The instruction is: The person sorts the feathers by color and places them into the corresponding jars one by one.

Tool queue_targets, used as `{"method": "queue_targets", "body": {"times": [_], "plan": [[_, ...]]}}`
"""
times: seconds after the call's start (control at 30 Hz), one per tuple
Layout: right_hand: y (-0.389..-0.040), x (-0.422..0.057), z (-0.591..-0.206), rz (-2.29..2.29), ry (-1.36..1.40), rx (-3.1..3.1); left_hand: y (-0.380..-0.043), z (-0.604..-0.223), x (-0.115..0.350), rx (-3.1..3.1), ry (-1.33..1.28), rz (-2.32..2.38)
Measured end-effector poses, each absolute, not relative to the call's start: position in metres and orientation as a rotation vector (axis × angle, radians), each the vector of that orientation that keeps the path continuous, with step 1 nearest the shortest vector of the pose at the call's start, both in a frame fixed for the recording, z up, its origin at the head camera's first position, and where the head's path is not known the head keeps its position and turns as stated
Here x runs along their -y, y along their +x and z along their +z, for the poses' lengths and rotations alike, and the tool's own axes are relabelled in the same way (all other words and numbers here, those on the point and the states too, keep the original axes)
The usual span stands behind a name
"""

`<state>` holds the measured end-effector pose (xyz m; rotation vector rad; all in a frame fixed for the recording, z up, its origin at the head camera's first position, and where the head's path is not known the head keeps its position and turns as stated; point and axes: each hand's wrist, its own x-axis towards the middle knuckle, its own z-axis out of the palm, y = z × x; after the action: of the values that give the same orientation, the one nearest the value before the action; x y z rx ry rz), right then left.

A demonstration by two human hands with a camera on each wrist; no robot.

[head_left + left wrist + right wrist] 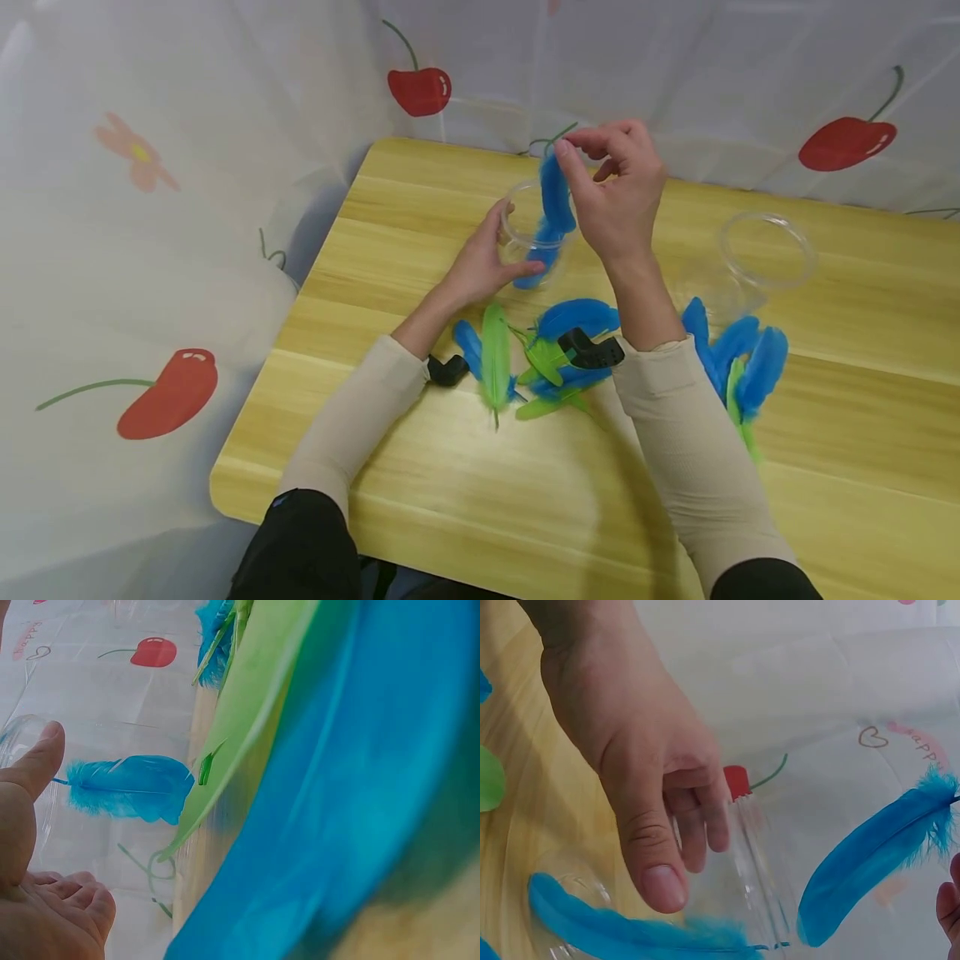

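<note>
Feather [556,196] hung quill-up over a clear cup [534,244]

Curtain sheeting [247,100], pale and printed with cherries, sweeps from nine o'clock round to two, behind the table [487,500], whose wood-grain top carries everything else. A loose pile [543,358] of blue and green feathers lies at six o'clock of the cup, between the forearms, presumably for an easy reach. At four o'clock, just past the right forearm, lies a fanned cluster [759,375] in the same colours.

Right grip [618,179], at one o'clock of the cup, is narrowed to a thumb-and-finger pinch on the quill; holding that end lets the vane hang down, its tip near the cup's mouth. Left grip [480,262] is curled round the cup, thumb and fingers on opposite sides, probably to steady such light plastic while leaving the mouth free.

Off at three o'clock, a second cup [723,279] appears to stand upright beside the cluster; whether they touch I cannot tell. Smallest, another blue feather [630,926] sits inside the gripped cup, its quill at the rim, likely because the walls prop it.
</note>
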<state>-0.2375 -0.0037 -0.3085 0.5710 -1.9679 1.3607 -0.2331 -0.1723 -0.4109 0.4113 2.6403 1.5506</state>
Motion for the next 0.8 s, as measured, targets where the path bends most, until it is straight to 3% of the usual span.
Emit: {"method": "queue_targets", "body": {"times": [0.8], "plan": [[-0.236, -0.003, -0.327, 1.373, 0.552, 2.077, -0.235, -0.406, 0.171, -2.624, 0.394, 1.507]]}}
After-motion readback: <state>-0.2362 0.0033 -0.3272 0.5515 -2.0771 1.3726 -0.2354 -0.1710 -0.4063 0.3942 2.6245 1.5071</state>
